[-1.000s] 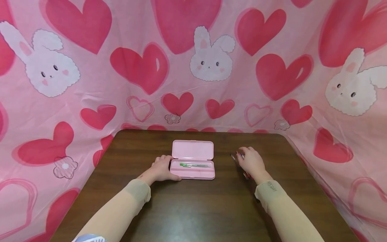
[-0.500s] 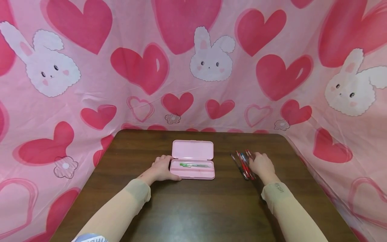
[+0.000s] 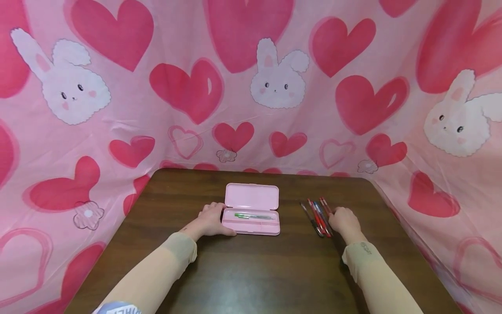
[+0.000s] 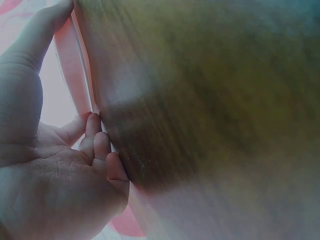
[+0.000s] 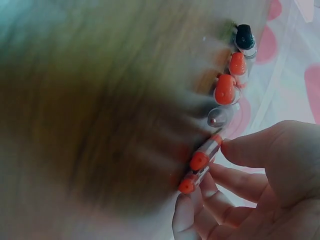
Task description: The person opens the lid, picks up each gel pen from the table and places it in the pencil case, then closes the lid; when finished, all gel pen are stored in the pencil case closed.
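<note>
An open pink pencil case (image 3: 252, 196) lies on the table with a green-ended clear pen (image 3: 255, 216) in its rear compartment. My left hand (image 3: 210, 220) grips the case's left side, thumb at the front corner and fingers toward the hinge; the left wrist view shows the fingers curled against its wall. Right of the case, several pens lie side by side: a black pen (image 3: 311, 220), red pens (image 3: 316, 216) and a blue one (image 3: 322, 213). At the right end of this row my right hand (image 3: 345, 223) pinches two red pens (image 5: 205, 154) between thumb and fingers.
The dark wooden table (image 3: 251, 270) has rounded far corners. Behind it and along both sides hangs a pink cloth (image 3: 235, 104) printed with hearts and rabbits.
My right hand has moved right from above the pens to the row's right end, uncovering the others. The left hand stays on the case, and the head view has shifted slightly.
</note>
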Demonstrator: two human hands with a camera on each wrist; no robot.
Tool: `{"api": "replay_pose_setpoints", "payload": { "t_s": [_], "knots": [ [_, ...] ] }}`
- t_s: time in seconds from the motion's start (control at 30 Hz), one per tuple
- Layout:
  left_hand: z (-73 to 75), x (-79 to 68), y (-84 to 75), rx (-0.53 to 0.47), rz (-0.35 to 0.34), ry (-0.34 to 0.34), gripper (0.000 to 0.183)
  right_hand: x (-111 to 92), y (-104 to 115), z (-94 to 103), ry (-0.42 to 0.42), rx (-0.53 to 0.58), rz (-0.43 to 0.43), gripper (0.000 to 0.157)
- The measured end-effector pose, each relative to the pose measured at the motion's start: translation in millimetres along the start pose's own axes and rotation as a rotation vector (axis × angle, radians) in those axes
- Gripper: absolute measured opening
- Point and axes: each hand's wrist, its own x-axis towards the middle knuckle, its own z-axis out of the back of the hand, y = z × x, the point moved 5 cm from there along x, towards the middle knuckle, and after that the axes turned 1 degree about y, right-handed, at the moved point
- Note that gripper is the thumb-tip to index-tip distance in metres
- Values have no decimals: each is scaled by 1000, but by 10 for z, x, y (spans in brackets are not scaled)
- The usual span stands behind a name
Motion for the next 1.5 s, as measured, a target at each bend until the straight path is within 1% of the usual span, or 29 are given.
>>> {"api": "replay_pose_setpoints", "payload": {
  "t_s": [0.17, 0.43, 0.63, 0.73, 0.87, 1.0, 1.1, 1.27, 1.5],
  "knots": [
    [-4, -3, 0, -6, 2, -6, 103, 10, -14, -41, 7, 27, -24, 41],
    [4, -8, -11, -21, 7, 3, 104, 38, -17, -51, -36, 33, -23, 35],
    [19, -30, -2, -8, 14, 5, 106, 31, -1, -30, -18, 102, -48, 34],
    [11, -35, 8, -7, 20, 6, 106, 25, 13, -22, -27, 120, -47, 35],
    [2, -22, -1, -14, 17, 9, 106, 12, 57, -8, -77, 101, -18, 36],
    [0, -15, -7, -18, 16, 8, 106, -3, 140, 0, -130, 94, 37, 36],
    [8, -21, -5, -17, 19, 7, 106, -12, 234, 3, -163, 107, 75, 36],
    [17, -36, -20, -19, 21, 10, 104, -44, 403, 21, -206, 125, 115, 33],
    [14, -42, -33, -32, 18, 15, 105, -86, 670, 13, -243, 126, 177, 29]
  ]
}}
